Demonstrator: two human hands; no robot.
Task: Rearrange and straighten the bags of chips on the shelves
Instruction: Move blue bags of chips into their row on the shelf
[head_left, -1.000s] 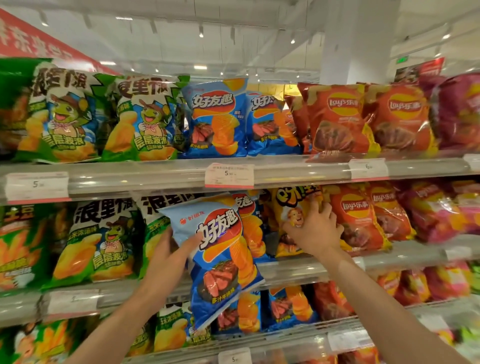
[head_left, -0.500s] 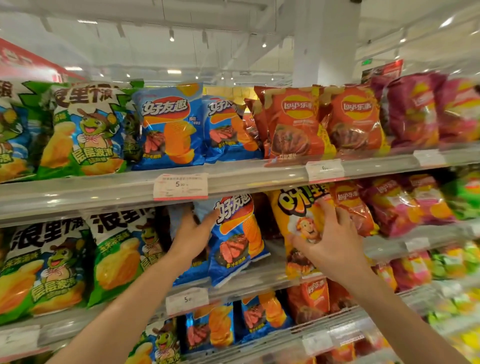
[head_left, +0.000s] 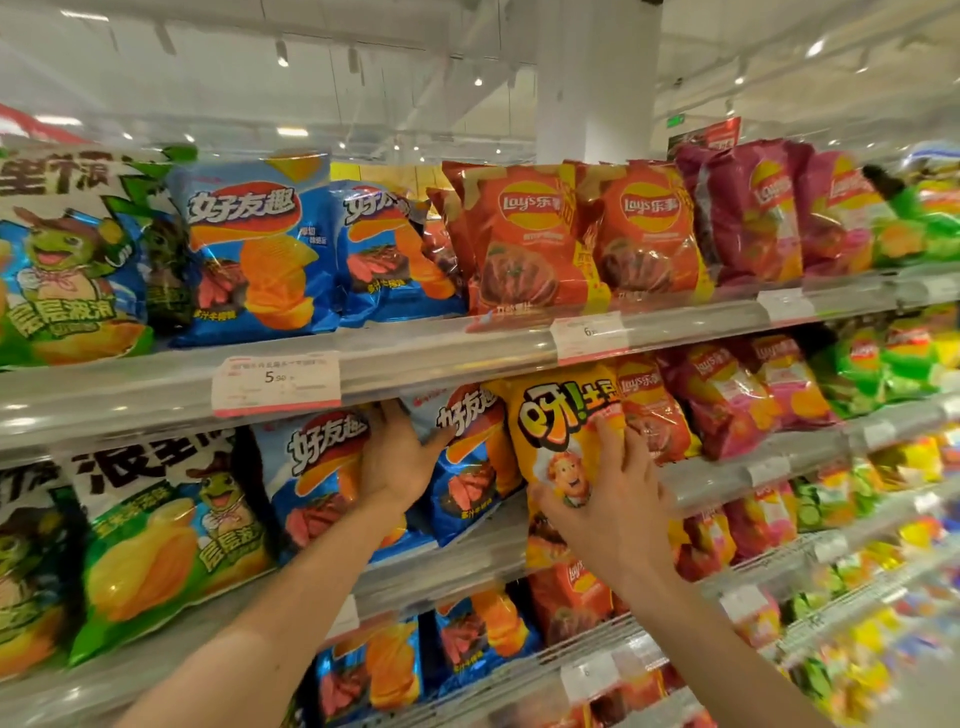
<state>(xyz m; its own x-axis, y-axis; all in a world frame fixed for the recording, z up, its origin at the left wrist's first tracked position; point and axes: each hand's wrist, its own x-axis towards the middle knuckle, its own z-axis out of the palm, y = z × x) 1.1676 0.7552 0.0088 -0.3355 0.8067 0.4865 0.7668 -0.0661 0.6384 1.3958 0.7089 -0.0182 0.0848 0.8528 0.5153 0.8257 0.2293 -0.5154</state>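
The left hand (head_left: 400, 457) reaches between two blue bags on the middle shelf (head_left: 467, 561), thumb hooked on the right blue bag (head_left: 467, 467), fingers hidden behind the left one (head_left: 317, 478). The right hand (head_left: 608, 499) lies spread and flat on the yellow bag (head_left: 561, 431), pressing it. That yellow bag already overhangs the shelf lip; I'd guess a careless push tips it off, or crushes the chips.

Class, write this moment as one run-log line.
step: straightening middle shelf | left hand: between two blue crinkly chip bags, grip unclear | right hand: fingers spread on yellow chip bag
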